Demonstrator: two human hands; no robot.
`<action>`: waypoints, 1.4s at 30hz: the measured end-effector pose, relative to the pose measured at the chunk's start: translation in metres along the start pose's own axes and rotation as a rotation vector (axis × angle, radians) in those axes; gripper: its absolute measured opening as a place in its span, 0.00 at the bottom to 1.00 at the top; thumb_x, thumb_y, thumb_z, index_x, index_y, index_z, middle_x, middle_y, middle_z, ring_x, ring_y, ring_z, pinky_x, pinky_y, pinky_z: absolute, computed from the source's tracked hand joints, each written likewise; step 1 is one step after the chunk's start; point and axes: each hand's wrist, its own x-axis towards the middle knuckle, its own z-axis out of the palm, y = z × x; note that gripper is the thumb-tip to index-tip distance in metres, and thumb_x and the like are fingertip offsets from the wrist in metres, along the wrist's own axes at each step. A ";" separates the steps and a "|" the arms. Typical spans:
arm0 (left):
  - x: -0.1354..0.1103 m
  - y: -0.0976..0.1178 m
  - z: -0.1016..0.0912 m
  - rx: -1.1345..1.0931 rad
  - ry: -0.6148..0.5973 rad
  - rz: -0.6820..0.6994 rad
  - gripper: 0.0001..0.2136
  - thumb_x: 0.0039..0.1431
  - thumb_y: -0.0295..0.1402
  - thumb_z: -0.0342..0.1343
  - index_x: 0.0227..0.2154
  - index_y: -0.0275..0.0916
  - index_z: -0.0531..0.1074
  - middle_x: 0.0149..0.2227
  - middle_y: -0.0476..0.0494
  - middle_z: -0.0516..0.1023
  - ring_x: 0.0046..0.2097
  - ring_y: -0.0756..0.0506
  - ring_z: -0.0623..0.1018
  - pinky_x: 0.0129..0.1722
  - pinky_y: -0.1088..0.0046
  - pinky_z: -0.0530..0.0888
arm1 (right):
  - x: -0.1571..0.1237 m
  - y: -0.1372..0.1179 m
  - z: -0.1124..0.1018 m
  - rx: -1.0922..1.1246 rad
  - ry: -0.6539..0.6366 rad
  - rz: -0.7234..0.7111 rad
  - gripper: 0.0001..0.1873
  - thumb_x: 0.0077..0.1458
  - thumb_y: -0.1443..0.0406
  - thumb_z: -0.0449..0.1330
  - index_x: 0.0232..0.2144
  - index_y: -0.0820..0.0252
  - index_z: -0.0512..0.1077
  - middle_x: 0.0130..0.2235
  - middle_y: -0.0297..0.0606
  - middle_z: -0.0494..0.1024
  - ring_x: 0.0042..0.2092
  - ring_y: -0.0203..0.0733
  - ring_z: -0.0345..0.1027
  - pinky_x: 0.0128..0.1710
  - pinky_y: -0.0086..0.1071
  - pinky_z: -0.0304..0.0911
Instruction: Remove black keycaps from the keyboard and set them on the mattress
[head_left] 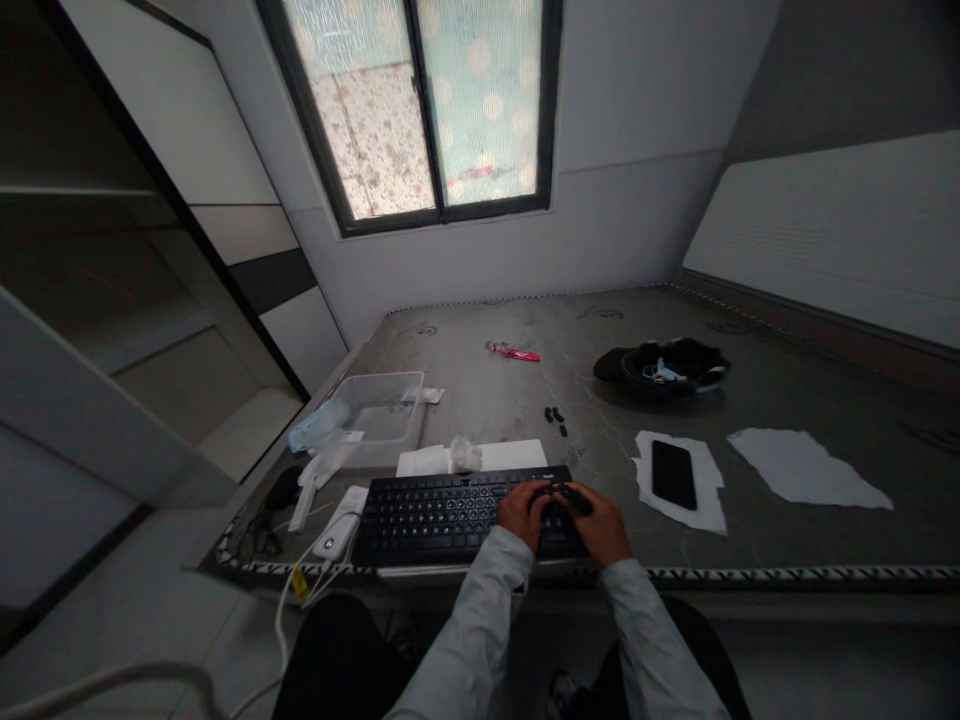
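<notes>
A black keyboard lies along the front edge of the mattress, on something flat and white. Over its right end, my left hand has its fingers curled down close to the keys; whatever is between the fingertips is hidden. Beside it, my right hand closes around a small black object, held just above the number-key end. Its exact kind is too dark to make out. Several small black pieces lie on the mattress beyond the keyboard. A crumpled whitish wad rests on white paper behind the keys.
To the left are a clear plastic box, a white power strip and cables. A phone on white paper, another paper sheet and a black cap lie right. A red packet sits farther back.
</notes>
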 end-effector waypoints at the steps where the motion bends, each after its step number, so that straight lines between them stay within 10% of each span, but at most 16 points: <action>1: 0.000 0.000 0.000 -0.001 0.000 0.001 0.10 0.60 0.27 0.54 0.43 0.38 0.76 0.42 0.43 0.81 0.44 0.45 0.79 0.48 0.68 0.76 | 0.000 0.000 0.000 -0.001 0.001 0.000 0.17 0.55 0.50 0.57 0.38 0.52 0.78 0.38 0.37 0.81 0.41 0.48 0.75 0.42 0.37 0.69; 42: 0.000 0.003 -0.002 0.029 -0.003 -0.011 0.10 0.60 0.27 0.54 0.43 0.40 0.76 0.41 0.44 0.80 0.44 0.46 0.79 0.47 0.68 0.75 | -0.001 -0.004 -0.002 -0.011 -0.054 0.031 0.20 0.56 0.47 0.54 0.38 0.52 0.77 0.39 0.39 0.81 0.42 0.51 0.75 0.42 0.40 0.67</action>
